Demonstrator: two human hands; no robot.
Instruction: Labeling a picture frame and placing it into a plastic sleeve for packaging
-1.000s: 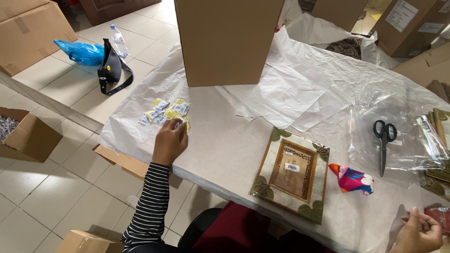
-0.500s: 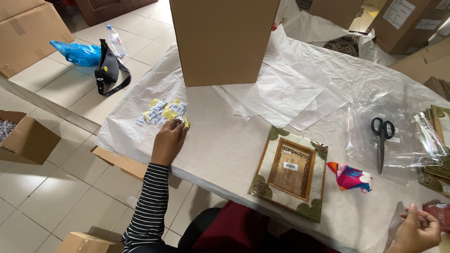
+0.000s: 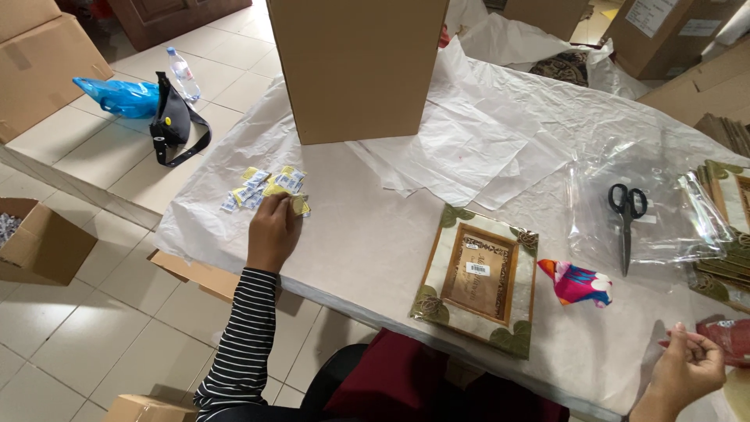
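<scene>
My left hand point(image 3: 273, 229) lies palm-down near the table's point(image 3: 367, 234) left edge, fingers curled onto a cluster of small yellow and white sachets point(image 3: 262, 187); the fingertips touch the nearest sachets, though I cannot tell whether any is pinched. The cluster sits just inside the left edge, on white wrapping paper point(image 3: 469, 141) that covers the tabletop and overhangs that edge.

My right hand point(image 3: 687, 367) hovers at the near right corner, fingers loosely curled, thumb meeting the fingertips, holding nothing I can see. A red packet point(image 3: 726, 336) lies just beside it.

Between my hands, along the near edge, lies a flat ornate picture frame point(image 3: 478, 277), one corner reaching the table edge. A folded multicoloured cloth point(image 3: 580, 283) lies just right of the frame. Black scissors point(image 3: 626, 219) rest on a clear plastic sleeve point(image 3: 648, 211) toward the right edge, beside a stack of further frames point(image 3: 723, 234).

A tall cardboard box point(image 3: 355, 66) stands upright at the far side, behind the sachets. Bare paper lies open between sachets and frame.
</scene>
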